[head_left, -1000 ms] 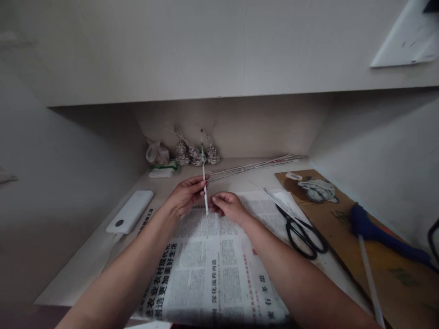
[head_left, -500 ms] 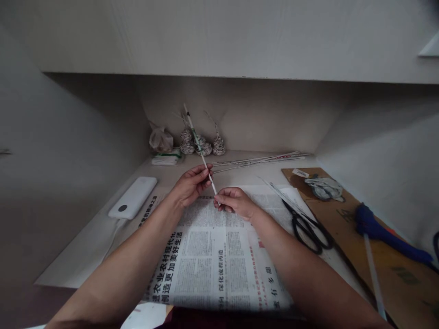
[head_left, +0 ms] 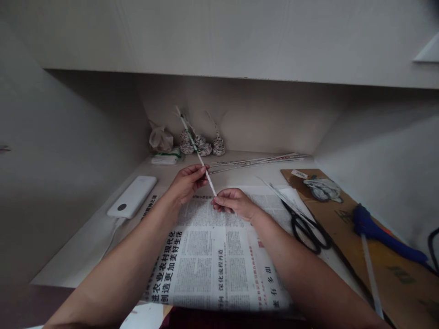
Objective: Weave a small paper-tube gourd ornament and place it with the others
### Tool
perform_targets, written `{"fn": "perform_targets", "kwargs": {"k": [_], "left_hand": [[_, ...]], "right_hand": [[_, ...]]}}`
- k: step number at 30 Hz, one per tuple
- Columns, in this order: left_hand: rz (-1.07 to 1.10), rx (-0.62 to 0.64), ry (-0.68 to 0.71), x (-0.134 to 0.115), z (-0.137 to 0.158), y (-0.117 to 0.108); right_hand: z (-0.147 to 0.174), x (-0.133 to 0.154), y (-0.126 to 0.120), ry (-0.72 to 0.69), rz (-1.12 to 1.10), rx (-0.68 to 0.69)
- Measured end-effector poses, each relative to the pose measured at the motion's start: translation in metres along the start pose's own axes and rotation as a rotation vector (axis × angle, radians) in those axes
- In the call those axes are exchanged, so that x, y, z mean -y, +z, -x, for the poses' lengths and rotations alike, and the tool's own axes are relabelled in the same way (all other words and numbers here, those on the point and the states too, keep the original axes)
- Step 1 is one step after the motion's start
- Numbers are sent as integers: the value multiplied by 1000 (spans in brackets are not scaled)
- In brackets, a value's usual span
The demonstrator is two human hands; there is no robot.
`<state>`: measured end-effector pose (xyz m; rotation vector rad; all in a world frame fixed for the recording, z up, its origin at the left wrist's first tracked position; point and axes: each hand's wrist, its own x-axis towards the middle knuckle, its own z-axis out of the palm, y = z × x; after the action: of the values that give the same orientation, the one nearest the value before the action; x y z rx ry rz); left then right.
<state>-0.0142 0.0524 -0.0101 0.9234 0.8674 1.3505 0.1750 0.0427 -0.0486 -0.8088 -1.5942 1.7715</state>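
Note:
A thin rolled newspaper tube (head_left: 195, 144), white with green and dark marks, slants up and away to the left above the newspaper sheet (head_left: 202, 256). My left hand (head_left: 190, 182) pinches it part-way along, thumb on top. At its near, lower end my right hand (head_left: 234, 201) grips it between thumb and fingers; the very tip is hidden there. Behind the tube stand several small gourd-shaped woven paper pieces (head_left: 218, 145) with thin stems. More paper tubes (head_left: 260, 161) lie in a loose bundle at the back of the desk.
Black-handled scissors (head_left: 307, 228) lie right of the newspaper. A cardboard sheet (head_left: 324, 219) holds a crumpled paper piece (head_left: 323, 188) and a blue glue gun (head_left: 384, 235) with a glue stick. A white power bank (head_left: 133, 196) with cable lies left. A plastic bag (head_left: 160, 139) sits at the back.
The tube's far end has swung slightly left. Both hands have shifted a little left with it and keep their hold.

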Motion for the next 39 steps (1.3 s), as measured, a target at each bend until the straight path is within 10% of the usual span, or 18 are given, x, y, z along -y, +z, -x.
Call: {"fn": "perform_targets", "kwargs": {"k": [25,39], "left_hand": [[-282,609,-332,21,23,18],[-474,682,-350,19,23,18]], "right_hand": [[13,13,-9,-88,-269,0],[7,21,-10,-300,-162,-512]]}}
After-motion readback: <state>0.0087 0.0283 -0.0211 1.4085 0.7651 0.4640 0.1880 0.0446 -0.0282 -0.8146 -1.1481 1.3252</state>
